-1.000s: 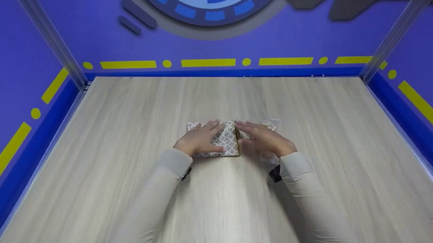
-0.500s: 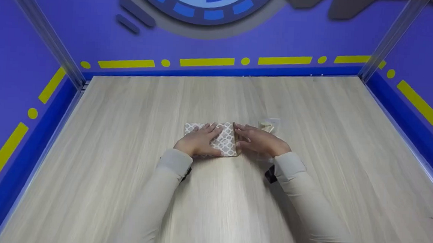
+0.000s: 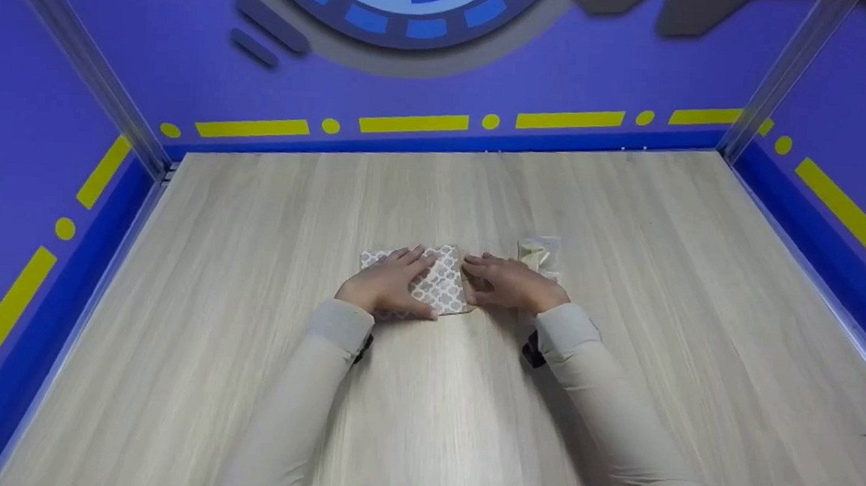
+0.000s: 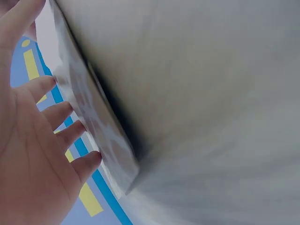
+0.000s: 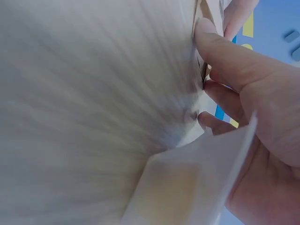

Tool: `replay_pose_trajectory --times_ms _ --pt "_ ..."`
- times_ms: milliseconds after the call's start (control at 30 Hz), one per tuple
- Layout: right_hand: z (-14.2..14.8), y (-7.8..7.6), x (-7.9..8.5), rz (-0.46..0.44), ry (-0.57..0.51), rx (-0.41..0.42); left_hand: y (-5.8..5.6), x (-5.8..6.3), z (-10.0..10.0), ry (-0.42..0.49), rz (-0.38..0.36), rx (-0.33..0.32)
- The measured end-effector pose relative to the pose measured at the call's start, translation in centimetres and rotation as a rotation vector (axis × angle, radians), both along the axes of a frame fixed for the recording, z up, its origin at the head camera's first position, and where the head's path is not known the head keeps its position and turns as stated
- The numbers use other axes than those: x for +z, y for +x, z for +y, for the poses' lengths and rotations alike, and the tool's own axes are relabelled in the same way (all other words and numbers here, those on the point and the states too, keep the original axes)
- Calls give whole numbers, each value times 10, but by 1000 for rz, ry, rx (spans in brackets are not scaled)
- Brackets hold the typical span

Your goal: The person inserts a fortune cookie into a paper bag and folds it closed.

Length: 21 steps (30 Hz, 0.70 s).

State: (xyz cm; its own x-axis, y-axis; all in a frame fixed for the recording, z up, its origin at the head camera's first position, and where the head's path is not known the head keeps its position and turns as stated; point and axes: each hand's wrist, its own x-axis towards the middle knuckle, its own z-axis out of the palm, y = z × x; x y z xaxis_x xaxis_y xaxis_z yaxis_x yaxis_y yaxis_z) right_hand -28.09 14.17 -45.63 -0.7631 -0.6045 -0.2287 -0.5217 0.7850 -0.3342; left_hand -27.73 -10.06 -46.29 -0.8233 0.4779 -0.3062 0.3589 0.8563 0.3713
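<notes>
A flat paper packet, white with a grey lattice pattern and a brown right edge, lies on the table in the head view. My left hand rests on its left part, fingers spread and nearly straight. Along the right edge, my right hand has its thumb and bent fingers at the brown strip. The right wrist view shows the thumb on this brown edge, with fingertips close below. In the left wrist view, the packet stands slightly off the table along one side. The palms hide parts of it.
A clear plastic bag with cream-coloured pieces lies just behind and right of the right hand; its film reaches close to that palm. Blue-purple walls border the wooden table at the back and sides.
Packet and left hand have shifted slightly left. My right hand has moved left with it, its fingers more bent at the brown edge, uncovering more of the plastic bag.
</notes>
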Motion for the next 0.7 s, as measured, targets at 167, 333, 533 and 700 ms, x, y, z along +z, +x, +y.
replay_pose_trajectory --times_ms 167,333,533,700 --pt "-1 -3 0 -54 -1 -3 -1 -1 -3 -7 0 -7" --pt "-1 -7 0 -105 -1 -10 -1 -1 -2 -6 3 -16" --pt "1 -9 -3 -112 -25 -8 0 0 -1 6 -13 -13" --pt "3 -8 -5 -89 -35 3 0 0 0 12 -15 6"
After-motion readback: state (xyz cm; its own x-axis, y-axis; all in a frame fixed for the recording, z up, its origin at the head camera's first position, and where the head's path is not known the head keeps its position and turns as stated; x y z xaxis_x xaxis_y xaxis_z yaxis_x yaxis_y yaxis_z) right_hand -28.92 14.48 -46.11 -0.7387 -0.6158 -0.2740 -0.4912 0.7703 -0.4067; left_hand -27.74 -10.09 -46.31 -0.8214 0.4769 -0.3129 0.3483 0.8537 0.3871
